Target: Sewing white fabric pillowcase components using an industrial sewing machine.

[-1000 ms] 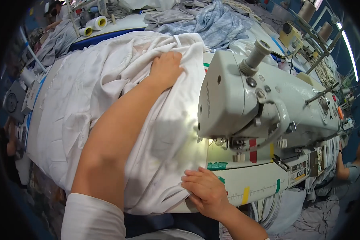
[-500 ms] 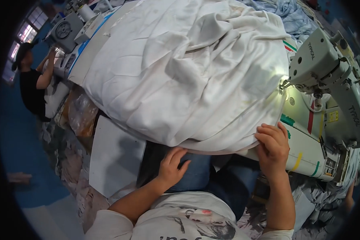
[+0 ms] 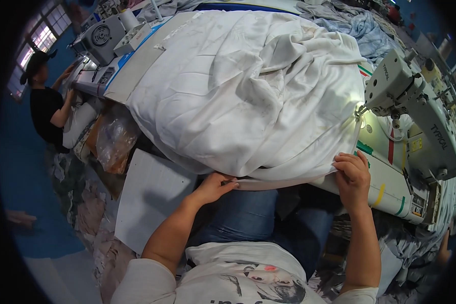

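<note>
A large white cloth [image 3: 213,101] lies heaped in loose folds over the table, its near edge hanging toward my lap. My left hand [image 3: 213,188] is closed on that edge, thumb in front and fingers partly hidden behind the fabric. Farther right, my right hand [image 3: 353,177] grips the cloth's right corner with bent fingers. From this corner the edge runs up to the needle area of a sewing machine [image 3: 390,96], where a small lamp lights it. The cloth passes by the presser foot there; whether it is clamped I cannot tell.
A white board [image 3: 154,200] slants down left of my knees, beside a clear plastic bag [image 3: 117,142]. At far left, a person [image 3: 48,101] in black works at another machine [image 3: 101,35]. Blue-grey fabric [image 3: 359,30] is piled behind. Cloth scraps [image 3: 93,213] cover the floor.
My left hand has gone from resting open at the cloth's edge to pinching it. The right hand keeps its hold on the corner. The whole view has shifted slightly.
</note>
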{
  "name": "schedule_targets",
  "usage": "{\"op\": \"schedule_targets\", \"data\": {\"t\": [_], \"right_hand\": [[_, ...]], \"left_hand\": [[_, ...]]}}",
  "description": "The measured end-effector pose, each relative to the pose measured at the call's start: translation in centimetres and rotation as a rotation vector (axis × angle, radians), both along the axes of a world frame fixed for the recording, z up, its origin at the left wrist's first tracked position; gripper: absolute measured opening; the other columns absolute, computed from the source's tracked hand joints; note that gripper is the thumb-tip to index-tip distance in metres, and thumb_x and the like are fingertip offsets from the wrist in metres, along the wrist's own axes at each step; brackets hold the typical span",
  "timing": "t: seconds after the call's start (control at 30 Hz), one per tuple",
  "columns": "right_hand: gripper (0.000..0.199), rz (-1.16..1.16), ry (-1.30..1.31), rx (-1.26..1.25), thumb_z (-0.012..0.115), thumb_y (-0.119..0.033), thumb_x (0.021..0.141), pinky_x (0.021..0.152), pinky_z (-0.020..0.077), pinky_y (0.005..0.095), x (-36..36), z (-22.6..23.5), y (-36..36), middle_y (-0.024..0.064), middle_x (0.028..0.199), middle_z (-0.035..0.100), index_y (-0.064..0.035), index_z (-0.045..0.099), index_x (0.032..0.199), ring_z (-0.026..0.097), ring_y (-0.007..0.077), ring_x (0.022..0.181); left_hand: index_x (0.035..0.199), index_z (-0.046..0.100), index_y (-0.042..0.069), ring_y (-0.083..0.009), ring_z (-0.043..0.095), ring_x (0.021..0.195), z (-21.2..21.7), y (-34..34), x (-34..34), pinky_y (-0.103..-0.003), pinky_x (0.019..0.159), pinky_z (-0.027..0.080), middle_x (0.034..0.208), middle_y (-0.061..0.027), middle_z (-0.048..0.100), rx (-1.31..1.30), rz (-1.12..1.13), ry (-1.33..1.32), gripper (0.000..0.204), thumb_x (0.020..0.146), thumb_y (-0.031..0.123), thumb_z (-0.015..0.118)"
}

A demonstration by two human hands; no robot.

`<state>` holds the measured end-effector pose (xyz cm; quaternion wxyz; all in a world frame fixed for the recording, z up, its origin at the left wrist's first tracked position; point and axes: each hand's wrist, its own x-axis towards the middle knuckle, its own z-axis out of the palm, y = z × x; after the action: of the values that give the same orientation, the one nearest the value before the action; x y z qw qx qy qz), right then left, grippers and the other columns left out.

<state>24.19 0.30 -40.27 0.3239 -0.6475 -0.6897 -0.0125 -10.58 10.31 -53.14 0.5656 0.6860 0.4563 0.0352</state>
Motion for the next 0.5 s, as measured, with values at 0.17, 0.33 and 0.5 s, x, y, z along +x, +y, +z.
{"op": "schedule_targets", "data": {"t": [0.17, 0.33, 0.5], "right_hand": [[0.016, 0.002, -0.001, -0.001, 0.064, 0.005, 0.068, 0.104, 0.0337, 0.0453, -0.1, 0.0, -0.1, 0.0076, 0.096, 0.068, -0.0042, 0.064, 0.082, 0.063, 0.0246, 0.101], [0.017, 0.001, 0.013, -0.005, 0.062, 0.005, 0.068, 0.105, 0.0335, 0.0451, 0.0, 0.0, -0.4, 0.0078, 0.096, 0.068, -0.0039, 0.064, 0.082, 0.063, 0.0247, 0.102], [0.017, 0.004, 0.016, -0.01, 0.065, 0.004, 0.069, 0.103, 0.0344, 0.0459, 0.1, -0.1, -0.4, 0.0072, 0.097, 0.068, -0.0049, 0.065, 0.083, 0.062, 0.024, 0.102]], "left_hand": [[0.11, 0.06, 0.004, -0.0316, 0.057, 0.097, 0.1, -3.9, 1.5, -0.037, 0.086, 0.045, 0.107, -0.0174, 0.058, 0.783, 0.163, -0.133, 0.034, 0.079, 0.012, 0.072], [0.111, 0.059, 0.003, -0.0372, 0.056, 0.099, -1.1, -2.6, 4.0, -0.041, 0.089, 0.043, 0.105, -0.02, 0.06, 0.69, 0.188, -0.28, 0.032, 0.084, 0.02, 0.067], [0.108, 0.061, 0.003, -0.0321, 0.059, 0.098, -0.8, -0.8, 4.3, -0.038, 0.088, 0.045, 0.103, -0.0169, 0.063, 0.438, 0.094, -0.209, 0.033, 0.082, 0.022, 0.069]]}}
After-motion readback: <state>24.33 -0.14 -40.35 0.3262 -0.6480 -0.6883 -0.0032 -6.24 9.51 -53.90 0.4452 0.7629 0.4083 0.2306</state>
